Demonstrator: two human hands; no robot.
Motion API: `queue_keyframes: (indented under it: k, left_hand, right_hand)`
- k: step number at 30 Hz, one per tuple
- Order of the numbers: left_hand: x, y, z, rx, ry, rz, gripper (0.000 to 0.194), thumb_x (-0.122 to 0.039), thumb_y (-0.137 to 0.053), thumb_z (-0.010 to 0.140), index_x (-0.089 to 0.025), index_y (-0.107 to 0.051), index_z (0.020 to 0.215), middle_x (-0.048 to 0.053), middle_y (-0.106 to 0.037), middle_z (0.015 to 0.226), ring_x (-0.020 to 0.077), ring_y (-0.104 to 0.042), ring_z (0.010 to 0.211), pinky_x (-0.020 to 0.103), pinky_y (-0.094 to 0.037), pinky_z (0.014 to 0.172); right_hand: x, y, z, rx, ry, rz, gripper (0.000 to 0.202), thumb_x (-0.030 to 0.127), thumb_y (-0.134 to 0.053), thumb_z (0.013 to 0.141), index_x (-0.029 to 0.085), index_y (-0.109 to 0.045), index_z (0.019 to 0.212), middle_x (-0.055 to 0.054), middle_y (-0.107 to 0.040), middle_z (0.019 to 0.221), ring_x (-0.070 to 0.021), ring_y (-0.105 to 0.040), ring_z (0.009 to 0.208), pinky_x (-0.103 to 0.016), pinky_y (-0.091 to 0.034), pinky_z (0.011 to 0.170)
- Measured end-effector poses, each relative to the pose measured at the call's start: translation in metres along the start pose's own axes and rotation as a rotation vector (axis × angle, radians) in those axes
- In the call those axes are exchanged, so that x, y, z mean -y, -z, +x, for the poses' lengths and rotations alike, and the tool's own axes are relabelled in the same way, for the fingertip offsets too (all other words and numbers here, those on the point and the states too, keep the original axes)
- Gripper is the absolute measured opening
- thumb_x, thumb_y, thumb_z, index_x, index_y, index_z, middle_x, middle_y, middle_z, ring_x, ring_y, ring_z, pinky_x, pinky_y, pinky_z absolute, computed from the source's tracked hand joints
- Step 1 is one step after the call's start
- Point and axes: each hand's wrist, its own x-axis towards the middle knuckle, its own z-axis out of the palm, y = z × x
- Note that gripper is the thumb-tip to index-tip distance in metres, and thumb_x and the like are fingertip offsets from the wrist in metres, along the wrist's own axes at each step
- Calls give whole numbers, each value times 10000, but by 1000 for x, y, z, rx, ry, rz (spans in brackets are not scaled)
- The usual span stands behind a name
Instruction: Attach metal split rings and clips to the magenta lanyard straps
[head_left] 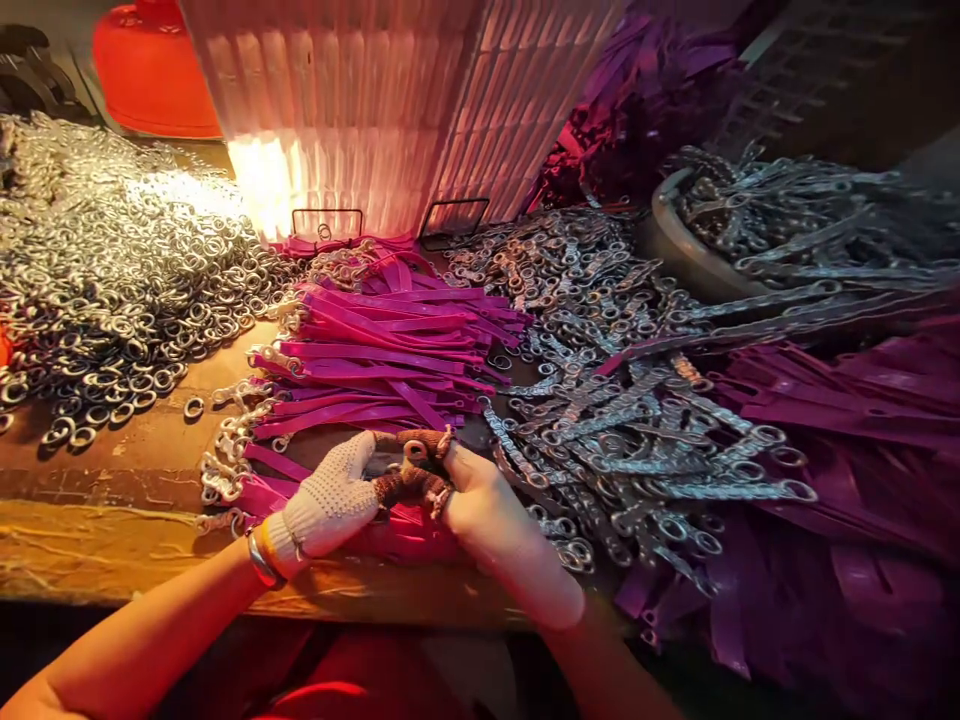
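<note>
My left hand (337,495), in a white dotted glove with dark brown fingertips, meets my right hand (484,500) over the near edge of the bench. The right one wears a pale glove with the same brown finger coverings. Fingers of both are closed together around a small metal ring (414,453), which shows between the fingertips. Anything else in the grip is hidden. Just beyond them lies a row of flat magenta straps (375,360), many with silvery chain pieces (225,455) at their left ends. More magenta straps show under my hands.
A big heap of metal rings (150,270) covers the left side. Twisted metal chain links (600,400) pile up to the right, near a basin (679,235) full of them. Purple straps (840,400) lie far right. A ribbed translucent panel (360,120) and a red container (154,75) stand behind.
</note>
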Motion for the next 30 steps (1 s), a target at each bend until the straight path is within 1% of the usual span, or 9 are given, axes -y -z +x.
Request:
queue_keyframes:
  k: [4, 9, 12, 15, 19, 21, 25, 27, 30]
  left_hand:
    - [3, 6, -5, -3, 23, 18, 338, -468, -634, 872, -132, -632, 835, 0, -594, 640, 78, -489, 486, 186, -366, 461]
    - [-1, 10, -11, 53, 24, 30, 381, -504, -535, 924, -155, -569, 774, -21, -545, 580, 72, -465, 449, 170, -326, 424]
    - [-3, 9, -11, 76, -18, 25, 373, -479, -505, 939, -161, -550, 750, -27, -525, 545, 69, -451, 435, 167, -325, 417]
    - [-3, 4, -6, 72, 61, -49, 346, -467, -507, 923, -166, -551, 757, -27, -517, 513, 76, -436, 404, 172, -306, 388]
    - [-12, 1, 16, 50, 141, -161, 277, -439, -568, 860, -177, -539, 777, -45, -486, 540, 74, -403, 390, 185, -300, 381]
    - [-28, 3, 37, 85, 64, 44, 281, -436, -594, 850, -165, -585, 779, -31, -497, 545, 84, -419, 416, 200, -329, 413]
    - [-67, -1, 96, -32, -237, 912, 237, -339, -591, 886, -146, -730, 880, 85, -682, 793, 211, -645, 747, 283, -476, 668]
    - [-78, -13, 125, -18, -251, 1204, 254, -269, -536, 925, -140, -745, 991, 138, -711, 959, 279, -675, 922, 346, -496, 794]
    - [-76, -34, 155, -6, -188, 1323, 318, -157, -453, 947, -71, -715, 1106, 230, -677, 1094, 338, -670, 1026, 425, -501, 870]
  right_hand:
    - [-9, 4, -3, -127, 22, -110, 361, 343, -602, 842, 187, -662, 1162, -81, -724, 1058, -239, -682, 1020, -371, -572, 897]
    - [0, 5, -9, -64, 183, -494, 381, 193, -468, 868, 193, -635, 1211, -112, -677, 1177, -233, -614, 1153, -396, -486, 1026]
    - [9, 1, -10, 2, 237, -652, 280, 192, -436, 893, 189, -659, 1062, -95, -683, 1017, -203, -636, 949, -321, -514, 863]
    - [13, 0, -13, -70, 280, -964, 142, 185, -489, 804, 195, -614, 739, -68, -618, 745, -195, -553, 705, -301, -434, 673]
    - [7, 9, -16, -130, 276, -1064, 124, 122, -483, 710, 187, -588, 713, -80, -626, 733, -190, -524, 672, -296, -351, 617]
    - [3, 17, -16, -174, 196, -934, 166, 136, -442, 795, 204, -558, 697, -48, -619, 682, -169, -509, 618, -284, -322, 581]
    - [1, 31, -16, -378, 95, -759, 260, 235, -421, 878, 236, -451, 620, -21, -587, 624, -160, -472, 570, -286, -289, 545]
    - [1, 33, -16, -351, 81, -696, 231, 219, -420, 870, 233, -474, 645, -19, -598, 642, -163, -486, 584, -280, -313, 552]
    - [-3, 33, -17, -276, 96, -664, 201, 170, -407, 839, 219, -523, 683, -32, -618, 672, -167, -504, 592, -278, -354, 569]
